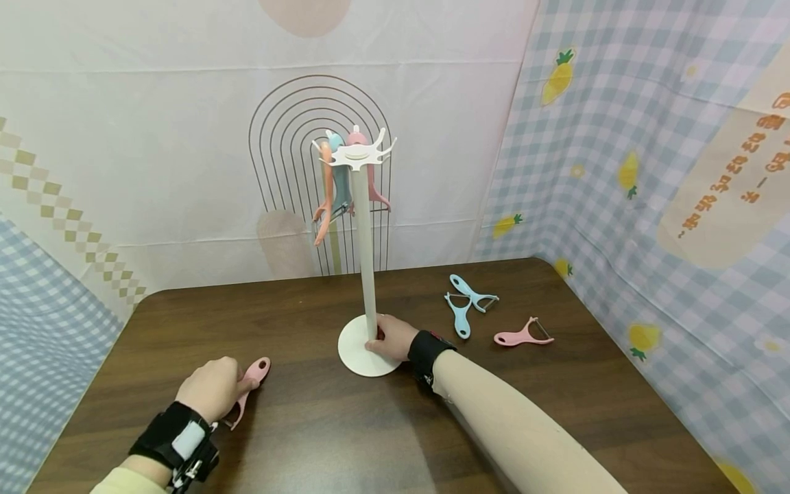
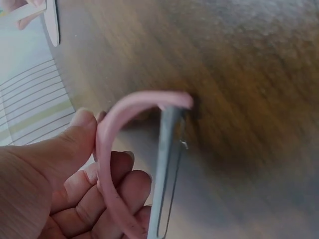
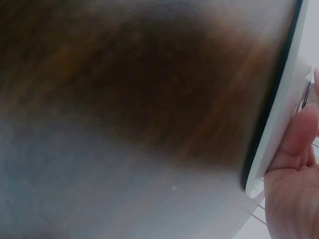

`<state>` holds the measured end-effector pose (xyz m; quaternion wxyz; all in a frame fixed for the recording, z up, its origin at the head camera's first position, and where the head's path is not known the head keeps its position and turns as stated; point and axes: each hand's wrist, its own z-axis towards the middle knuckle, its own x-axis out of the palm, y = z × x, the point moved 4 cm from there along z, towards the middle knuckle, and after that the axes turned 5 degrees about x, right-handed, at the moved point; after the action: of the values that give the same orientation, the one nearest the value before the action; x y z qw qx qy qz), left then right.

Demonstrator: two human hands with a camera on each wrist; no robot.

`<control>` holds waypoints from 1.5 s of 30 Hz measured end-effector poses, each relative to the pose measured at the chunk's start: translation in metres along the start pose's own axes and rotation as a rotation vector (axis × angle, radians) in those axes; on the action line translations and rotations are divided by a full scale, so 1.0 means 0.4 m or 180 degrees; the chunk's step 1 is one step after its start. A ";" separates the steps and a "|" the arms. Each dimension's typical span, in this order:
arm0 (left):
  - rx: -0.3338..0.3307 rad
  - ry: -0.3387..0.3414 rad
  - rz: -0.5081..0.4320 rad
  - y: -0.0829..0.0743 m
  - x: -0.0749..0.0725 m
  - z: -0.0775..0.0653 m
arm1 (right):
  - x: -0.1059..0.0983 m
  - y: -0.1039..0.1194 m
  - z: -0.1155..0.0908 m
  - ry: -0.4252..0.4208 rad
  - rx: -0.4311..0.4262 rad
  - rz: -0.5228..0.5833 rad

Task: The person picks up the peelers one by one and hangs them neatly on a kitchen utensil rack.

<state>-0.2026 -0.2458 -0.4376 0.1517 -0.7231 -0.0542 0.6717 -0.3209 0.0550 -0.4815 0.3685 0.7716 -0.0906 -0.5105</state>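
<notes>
My left hand point(image 1: 212, 387) pinches a pink peeler point(image 1: 256, 371) low over the table's left part. In the left wrist view, the peeler's curved pink head point(image 2: 107, 134) and metal blade point(image 2: 164, 169) face the camera, with the thumb on one side and curled fingers on the other. My right hand point(image 1: 395, 337) grips the foot of the white rack's pole point(image 1: 365, 261), just above its round base point(image 1: 361, 357). In the right wrist view, the thumb point(image 3: 300, 130) lies along the base. An orange peeler point(image 1: 326, 185), a blue peeler point(image 1: 341, 175) and a pink peeler point(image 1: 374, 189) hang from the rack's hooks.
Right of the rack, two light blue peelers point(image 1: 461, 321) lie crossed on the brown table point(image 1: 296, 439). Another pink peeler point(image 1: 523, 336) lies beside them. A white patterned cloth point(image 1: 154, 151) hangs behind, and a blue checked cloth point(image 1: 605, 206) along the right.
</notes>
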 end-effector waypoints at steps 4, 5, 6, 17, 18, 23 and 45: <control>-0.0001 0.0021 -0.0061 -0.001 -0.003 0.001 | 0.000 -0.001 0.002 -0.0015 -0.0007 -0.0007; 0.0003 0.0025 -0.0072 -0.002 -0.003 0.001 | 0.000 -0.001 0.002 -0.0016 -0.0009 -0.0004; 0.0018 0.0028 -0.0086 -0.002 -0.003 0.002 | 0.000 -0.001 0.001 -0.0015 -0.0007 -0.0001; 0.0154 -0.0035 -0.0020 -0.007 -0.005 0.010 | 0.002 -0.005 0.001 -0.0010 -0.0017 -0.0009; 0.0151 -0.0037 -0.0009 -0.007 -0.005 0.010 | 0.002 -0.005 0.002 -0.0006 -0.0020 -0.0006; 0.0188 -0.0055 0.0074 -0.012 -0.010 0.011 | 0.002 -0.004 0.002 0.0003 -0.0019 0.0007; 0.0947 -0.1550 -0.0349 -0.104 -0.190 0.055 | -0.003 0.008 -0.006 0.0012 0.0011 0.0022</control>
<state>-0.2263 -0.2246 -0.3540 0.2747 -0.5063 -0.0290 0.8169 -0.3187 0.0545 -0.4781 0.3691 0.7729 -0.0934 -0.5076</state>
